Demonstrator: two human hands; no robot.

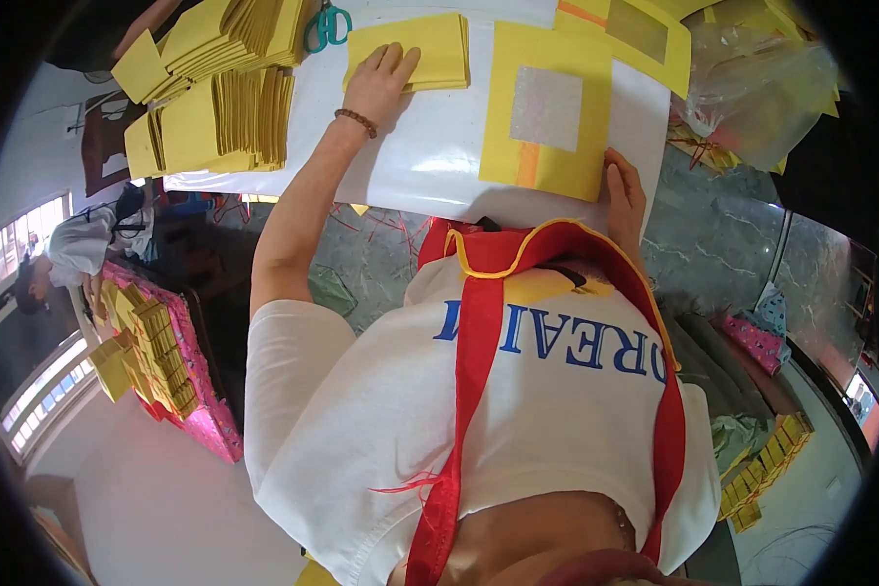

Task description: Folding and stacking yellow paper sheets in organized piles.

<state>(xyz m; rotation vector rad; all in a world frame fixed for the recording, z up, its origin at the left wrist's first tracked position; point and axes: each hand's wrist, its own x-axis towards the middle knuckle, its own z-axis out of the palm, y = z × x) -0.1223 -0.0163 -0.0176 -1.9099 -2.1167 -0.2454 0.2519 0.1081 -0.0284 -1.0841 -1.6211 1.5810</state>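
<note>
The left hand (381,78) lies flat and open on a small stack (415,49) of yellow sheets at 12 o'clock on the white table (430,146), pressing rather than gripping. The right hand (623,190), at 3 o'clock, pinches the near corner of a yellow sheet (547,117) with a silver square at its middle, fingers curled on the edge. That sheet lies flat, its near edge at the table's rim. Scissors (327,24) sit at 11 o'clock, just beside the stack; taller piles (220,98) stand at 10 o'clock. A plastic bag (752,88) slumps at 2 o'clock.

The sheet could slide off the rim, since it is thin and held at one corner only. The left palm, if dragged, may fan the stack askew.
</note>
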